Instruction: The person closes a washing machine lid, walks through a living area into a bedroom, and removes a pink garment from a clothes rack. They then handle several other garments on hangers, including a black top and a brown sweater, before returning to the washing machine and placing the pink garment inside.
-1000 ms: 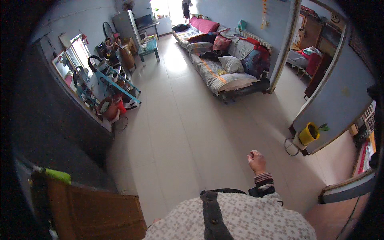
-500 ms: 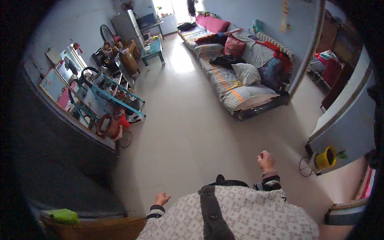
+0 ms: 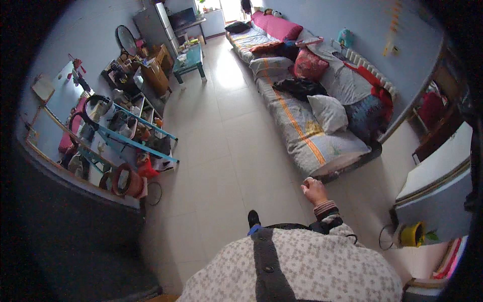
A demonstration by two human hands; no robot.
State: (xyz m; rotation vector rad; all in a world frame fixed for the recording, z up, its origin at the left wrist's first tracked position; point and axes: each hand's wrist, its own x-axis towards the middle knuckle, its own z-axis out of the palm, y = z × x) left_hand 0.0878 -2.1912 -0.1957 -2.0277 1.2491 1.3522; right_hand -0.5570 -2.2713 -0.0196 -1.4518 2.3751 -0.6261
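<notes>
Just beyond the right hand (image 3: 315, 192), the only one in view, lies the cloth-covered sofa (image 3: 302, 143); its long axis runs forward and slightly leftward. The fingers (image 3: 307, 182) of this grip curl loosely; whether they press together or pinch something, I cannot tell.

We locate a grey refrigerator (image 3: 151, 27) at 11 o'clock, a light-blue frame (image 3: 141, 146) at 9 o'clock and a yellow plant pot (image 3: 411, 235) at 4 o'clock.
</notes>
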